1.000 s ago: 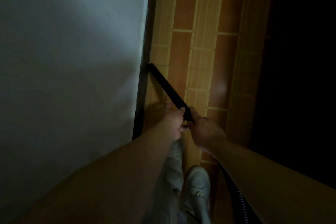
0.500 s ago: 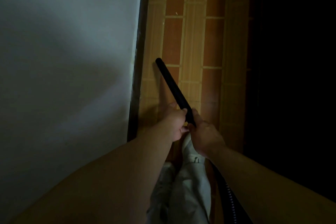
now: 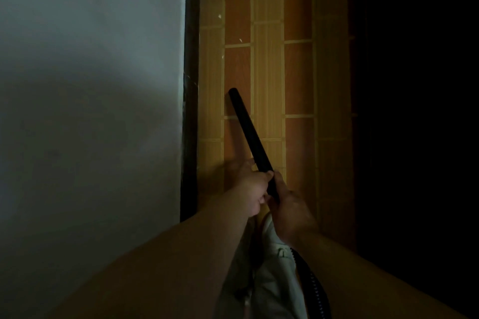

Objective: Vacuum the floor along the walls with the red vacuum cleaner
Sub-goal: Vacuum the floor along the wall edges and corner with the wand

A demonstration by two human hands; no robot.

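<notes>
Both hands grip a black vacuum tube [image 3: 248, 129] that slants up and to the left over the floor. My left hand [image 3: 252, 186] holds it higher up, and my right hand [image 3: 290, 212] is closed on it just below. The tube's tip points at an orange tile a short way right of the dark skirting board [image 3: 190, 111]. A black ribbed hose [image 3: 312, 282] runs from under my right wrist to the bottom edge. The red vacuum body is out of view.
A pale wall [image 3: 90, 85] fills the left half. The floor [image 3: 269, 33] has orange and yellow striped tiles with a few white specks. The right side is in deep darkness. A white shoe [image 3: 269, 238] and light trouser leg show below my hands.
The tube's tip has swung away from the skirting board to the right, onto the tiles. I have stepped forward along the wall, and both hands kept their grip.
</notes>
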